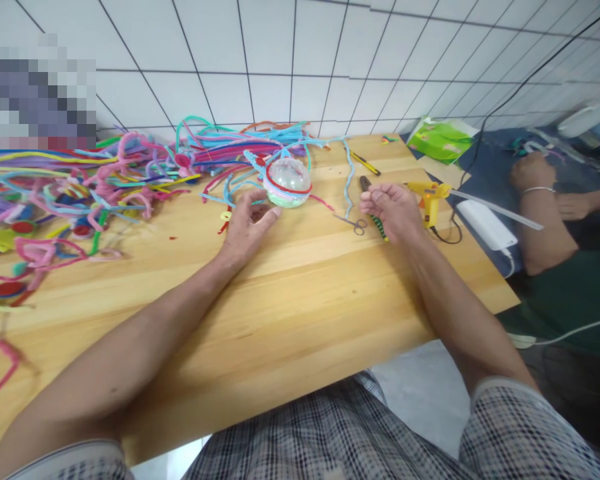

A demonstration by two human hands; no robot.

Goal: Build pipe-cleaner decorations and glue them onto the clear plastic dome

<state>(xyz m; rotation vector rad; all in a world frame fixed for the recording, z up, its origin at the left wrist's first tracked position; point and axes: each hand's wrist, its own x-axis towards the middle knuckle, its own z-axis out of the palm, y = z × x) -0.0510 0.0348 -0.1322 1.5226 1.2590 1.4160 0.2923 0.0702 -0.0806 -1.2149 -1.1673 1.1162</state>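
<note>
A clear plastic dome (291, 175) with a red pipe cleaner round it and pale fuzzy trim below sits on the wooden table. Beside its left edge is my left hand (247, 223), thumb and fingers apart; whether a fingertip touches the dome I cannot tell. My right hand (393, 208) is closed in a pinch above green-handled pliers (379, 227), covering their middle. What the pinch holds, if anything, is hidden. Small scissors (358, 227) and a light-blue pipe cleaner (350, 177) lie between the hands.
Heaps of coloured pipe cleaners (145, 167) spread along the left and back. A yellow glue gun (433, 200) with a glue stick, a yellow cutter (365, 163), a white power bank (487, 225) and a green packet (441, 141) are rightward. Another person's arm (545, 220) rests far right.
</note>
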